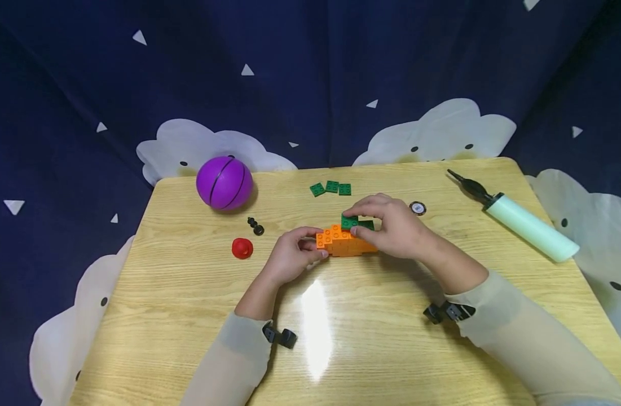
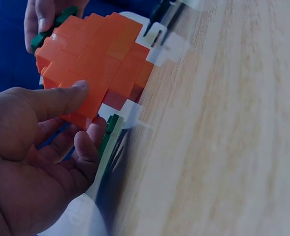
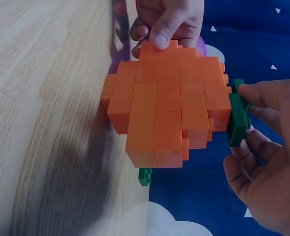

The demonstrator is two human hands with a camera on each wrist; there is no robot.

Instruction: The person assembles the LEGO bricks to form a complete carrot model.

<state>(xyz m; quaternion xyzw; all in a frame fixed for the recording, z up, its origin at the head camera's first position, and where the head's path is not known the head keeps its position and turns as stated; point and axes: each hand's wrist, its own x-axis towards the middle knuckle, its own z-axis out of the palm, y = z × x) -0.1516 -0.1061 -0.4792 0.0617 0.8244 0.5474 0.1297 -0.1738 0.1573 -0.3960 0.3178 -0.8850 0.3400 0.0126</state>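
A stepped build of orange toy bricks (image 1: 344,246) stands upright around the middle of the table. The left hand (image 1: 290,256) holds its left end, thumb on the near face and fingers around the edge, as the left wrist view also shows. Above the build, the right hand (image 1: 397,226) pinches a green toy brick (image 1: 349,221) between thumb and fingers, against the top of the orange bricks. Another green brick (image 1: 367,225) sits beside it on top, partly covered by the right hand. Whether the pinched brick is pressed fully down, I cannot tell.
Several flat green bricks (image 1: 332,186) lie behind the build. A purple ball (image 1: 224,183), a small black piece (image 1: 258,229) and a red hat-shaped piece (image 1: 242,248) are at left. Right of them lie a round chip (image 1: 418,208) and a hand pump (image 1: 531,225). A curtain hangs behind the table.
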